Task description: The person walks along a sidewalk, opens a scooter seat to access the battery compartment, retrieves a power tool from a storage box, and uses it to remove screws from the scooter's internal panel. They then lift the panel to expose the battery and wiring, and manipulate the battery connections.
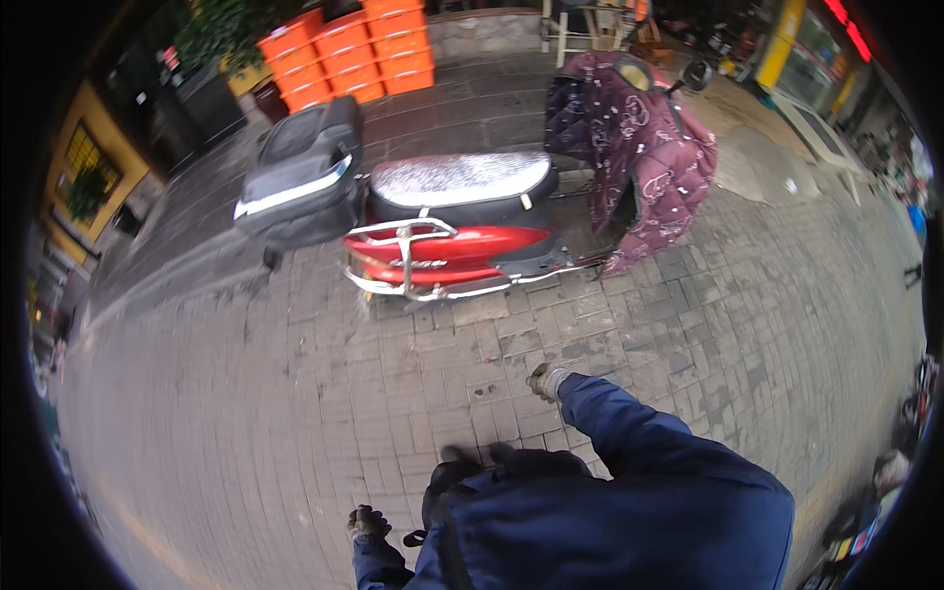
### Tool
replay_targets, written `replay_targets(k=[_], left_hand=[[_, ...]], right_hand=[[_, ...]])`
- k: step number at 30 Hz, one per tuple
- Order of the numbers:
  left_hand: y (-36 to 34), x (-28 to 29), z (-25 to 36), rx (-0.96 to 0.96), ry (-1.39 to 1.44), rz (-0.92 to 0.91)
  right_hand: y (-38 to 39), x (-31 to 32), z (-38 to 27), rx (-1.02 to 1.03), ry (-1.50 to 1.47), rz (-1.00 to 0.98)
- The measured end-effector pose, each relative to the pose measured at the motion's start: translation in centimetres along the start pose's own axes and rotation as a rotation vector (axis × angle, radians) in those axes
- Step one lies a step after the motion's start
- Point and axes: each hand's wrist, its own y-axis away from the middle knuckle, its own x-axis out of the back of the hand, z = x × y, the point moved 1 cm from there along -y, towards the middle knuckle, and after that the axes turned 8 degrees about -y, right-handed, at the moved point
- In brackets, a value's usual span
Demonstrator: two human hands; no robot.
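- Grey brick paving (246, 393) covers the ground from near to far, giving way at the far left to darker slabs (472, 103).
- At the far side, stacked orange crates (383, 49) stand left of centre; a yellow-walled building (103, 133) rises at the far left.
- The red scooter (442, 246) stands side-on beyond both hands, with a silvery seat cover (457, 179), a dark cargo box (295, 202) at its left end and a maroon quilted cover (654, 147) over its right end.
- The right hand (543, 383), gloved, reaches forward over the paving, nearest the scooter but apart from it; its navy sleeve (629, 423) slants in from the near right.
- The left hand (368, 522), also gloved, hangs low at the near side, left of the torso.
- Each grip looks curled; how tightly, or around what, I cannot tell.
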Motion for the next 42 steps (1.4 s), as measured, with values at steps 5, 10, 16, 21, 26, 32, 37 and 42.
replay_targets(k=[5, 10, 16, 21, 26, 32, 37, 42], left_hand=[[-5.2, -10.1, 12.1, -0.156, -0.282, -0.026], [-12.9, -20.9, 22.9, -0.072, -0.440, -0.123], [-17.7, -32.2, 31.1, -0.353, -0.808, -0.241], [-14.6, -44.1, 31.9, -0.364, -0.870, -0.321], [-16.4, -51.6, 29.7, -0.302, -0.931, -0.349], [-17.3, -55.5, 28.9, 0.519, -0.113, -0.746], [-13.6, -59.4, 26.5, 0.089, -0.827, -0.120], [-12.9, -63.0, 25.6, 0.210, -0.970, -0.042]], right_hand=[[0.5, 3.4, -1.0, -0.096, -0.136, 0.177], [5.9, 3.8, -1.1, -0.068, -0.346, 0.416], [5.5, 5.7, -4.2, -0.080, -0.636, 0.526], [-2.8, 13.4, -7.5, -0.033, -0.787, 0.567], [-14.0, 29.1, -13.5, 0.149, -1.002, 0.562], [-20.1, 47.7, -23.7, 0.289, -1.251, 0.973], [-24.4, 61.0, -31.8, 0.495, -1.343, 1.069], [-29.0, 68.4, -36.7, 0.539, -1.349, 1.064]])
